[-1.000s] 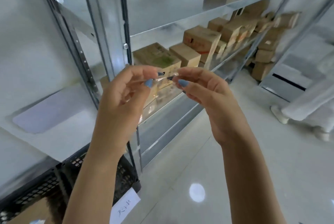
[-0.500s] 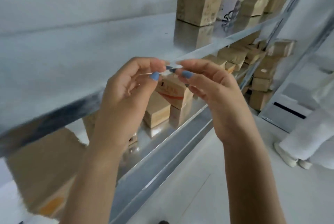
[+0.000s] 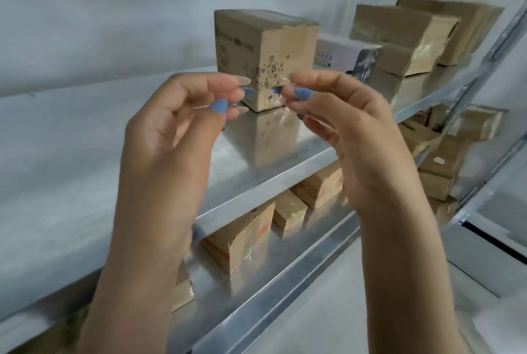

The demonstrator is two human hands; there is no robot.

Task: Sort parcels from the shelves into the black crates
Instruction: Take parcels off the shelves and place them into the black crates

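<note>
Both of my hands are raised in front of the metal rack. My left hand (image 3: 182, 131) has its fingers curled but apart, and nothing shows in it. My right hand (image 3: 342, 125) pinches thumb against forefinger on what looks like a small scrap of clear tape (image 3: 283, 79), faint and blurred. Just behind the fingertips, a printed cardboard parcel (image 3: 256, 48) stands upright on the upper shelf (image 3: 256, 179), untouched by either hand. No black crate is in view.
More parcels stand further right on the upper shelf: a pale lilac box (image 3: 339, 54) and brown boxes (image 3: 399, 37). Several brown parcels (image 3: 242, 233) lie on the lower shelf. A steel upright (image 3: 484, 48) runs at the right, and the floor (image 3: 399, 311) lies below it.
The view has risen from the black crate and lower shelf to the upper shelf. My fingertips, touching around the clear scrap before, have drawn apart; the left hand has let go.
</note>
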